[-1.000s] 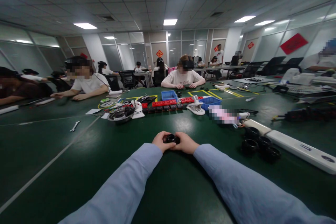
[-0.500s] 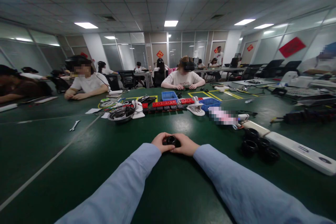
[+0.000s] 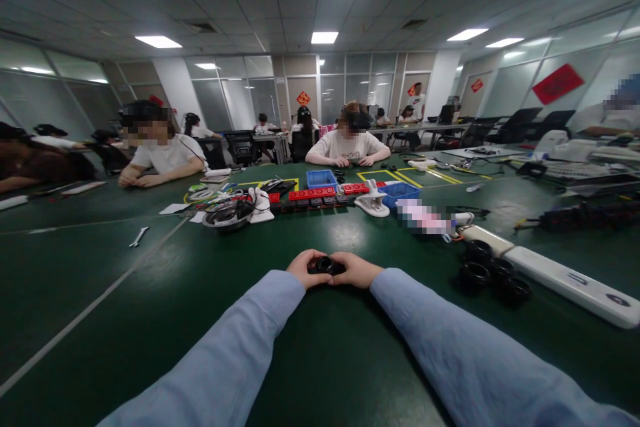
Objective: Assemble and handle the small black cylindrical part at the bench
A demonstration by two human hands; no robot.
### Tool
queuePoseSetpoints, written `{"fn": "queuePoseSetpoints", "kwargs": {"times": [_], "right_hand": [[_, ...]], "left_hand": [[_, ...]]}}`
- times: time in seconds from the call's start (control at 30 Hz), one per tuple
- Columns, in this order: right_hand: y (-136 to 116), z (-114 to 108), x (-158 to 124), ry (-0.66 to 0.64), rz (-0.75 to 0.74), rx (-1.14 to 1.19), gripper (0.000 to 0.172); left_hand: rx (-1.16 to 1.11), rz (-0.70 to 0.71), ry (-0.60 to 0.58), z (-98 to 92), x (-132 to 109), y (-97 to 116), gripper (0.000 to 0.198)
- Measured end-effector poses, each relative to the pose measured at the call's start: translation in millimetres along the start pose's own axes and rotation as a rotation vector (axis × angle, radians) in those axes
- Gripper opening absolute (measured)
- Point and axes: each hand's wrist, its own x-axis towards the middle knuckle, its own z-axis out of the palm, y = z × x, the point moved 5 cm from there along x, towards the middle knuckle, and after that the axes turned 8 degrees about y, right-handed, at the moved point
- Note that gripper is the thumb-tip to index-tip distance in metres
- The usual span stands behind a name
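Note:
Between my two hands is a black ring-shaped part (image 3: 325, 265), its round opening facing up toward me. My left hand (image 3: 304, 269) curls round its left side, thumb at the near edge. From the other side my right hand (image 3: 357, 270) closes on it, with the fingertips of both hands nearly meeting. The hands hide much of the part, so its full shape and exact kind cannot be made out. Several similar black rings (image 3: 475, 275) lie in a cluster to the right on the green table (image 3: 210, 347).
A long white device (image 3: 575, 287) lies beyond the rings. Ahead stand a red-and-black strip of parts (image 3: 320, 197), a white clamp (image 3: 373, 200), blue bins (image 3: 400, 195) and a coil of cables (image 3: 227, 210). A wrench (image 3: 139, 237) lies left. Other people sit across the table.
The view has shifted slightly. Both hands stay round the black ring-shaped part, with a small change in how the right fingers sit on it.

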Motion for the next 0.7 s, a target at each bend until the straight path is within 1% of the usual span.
{"fn": "queuePoseSetpoints", "kwargs": {"times": [0.13,0.3,0.43,0.5,0.57,0.63,0.7], "right_hand": [[0.1,-0.5,0.3,0.015,-0.004,-0.047,0.033],[3.3,-1.7,1.8,0.039,-0.009,-0.146,0.033],[5.9,-1.1,1.4,0.068,0.018,-0.214,0.033],[6.6,-0.7,1.0,0.132,0.046,-0.288,0.035],[5.5,-0.9,0.7,0.244,0.079,-0.425,0.036],[2.0,-0.9,0.2,0.37,0.114,-0.6,0.033],[-2.6,0.2,-0.5,0.456,0.148,-0.746,0.027]], "left_hand": [[0.035,0.004,0.003,-0.3,0.5,-1.4,0.049],[0.006,-0.015,0.006,0.0,0.3,-2.5,0.049],[-0.011,-0.021,0.019,0.7,-0.1,-2.7,0.047],[0.016,-0.034,0.065,0.9,-0.4,-1.5,0.045],[0.087,-0.069,0.151,0.8,-1.0,0.5,0.043],[0.191,-0.107,0.259,0.4,-1.9,3.9,0.043],[0.301,-0.133,0.356,0.0,-2.8,7.8,0.042]]}}
